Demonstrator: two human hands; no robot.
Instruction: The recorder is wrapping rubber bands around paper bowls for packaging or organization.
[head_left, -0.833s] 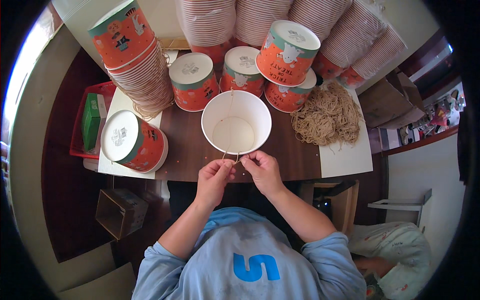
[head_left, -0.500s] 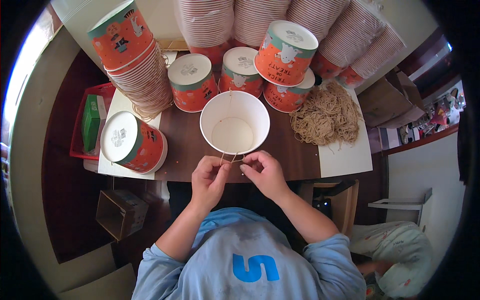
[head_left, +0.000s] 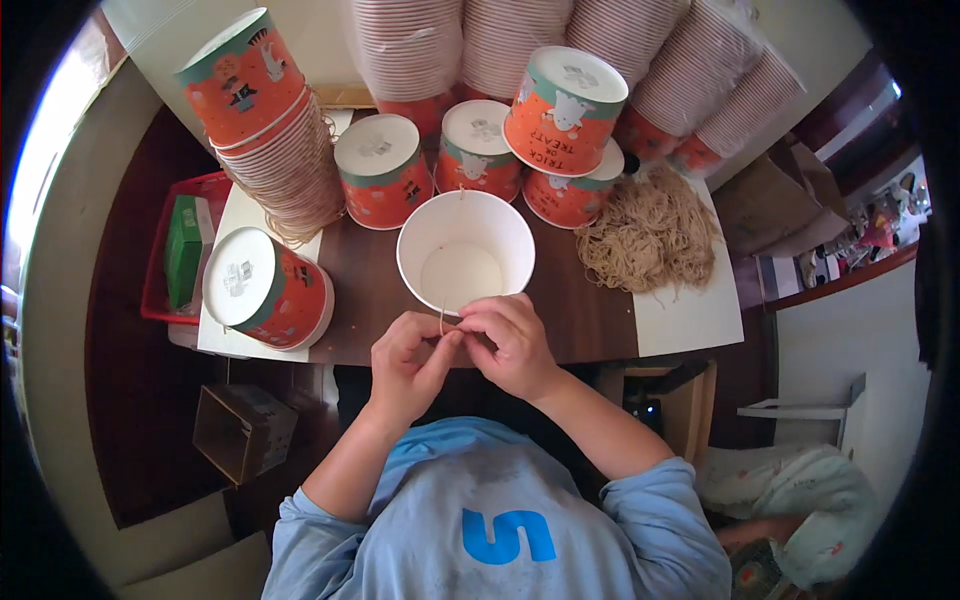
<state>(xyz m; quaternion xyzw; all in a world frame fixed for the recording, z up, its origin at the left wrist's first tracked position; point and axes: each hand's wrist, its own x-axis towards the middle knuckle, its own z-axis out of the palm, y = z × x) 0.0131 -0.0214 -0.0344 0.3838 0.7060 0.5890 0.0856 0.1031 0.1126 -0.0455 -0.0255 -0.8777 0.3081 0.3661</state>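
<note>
A white-lined paper bucket (head_left: 466, 270) stands with its mouth up at the middle of the table. At its near rim, my left hand (head_left: 408, 362) pinches a thin tan cord (head_left: 443, 318) between thumb and fingers. Right beside it, my right hand (head_left: 510, 345) has its fingertips pressed together at the same cord, touching the left fingertips. The cord's end is hidden among the fingers. At the bucket's far rim a short bit of cord (head_left: 462, 194) shows.
A heap of loose tan cords (head_left: 650, 232) lies to the right. Upside-down orange buckets (head_left: 385, 170) stand behind, beside wrapped bucket stacks (head_left: 410, 50). At left are a corded bucket stack (head_left: 275, 165) and another bucket (head_left: 270, 288). A person's pale clothing (head_left: 800, 500) shows at lower right.
My right hand has moved left, closing the gap to my left hand. The cord loop between them is now mostly hidden by the fingers.
</note>
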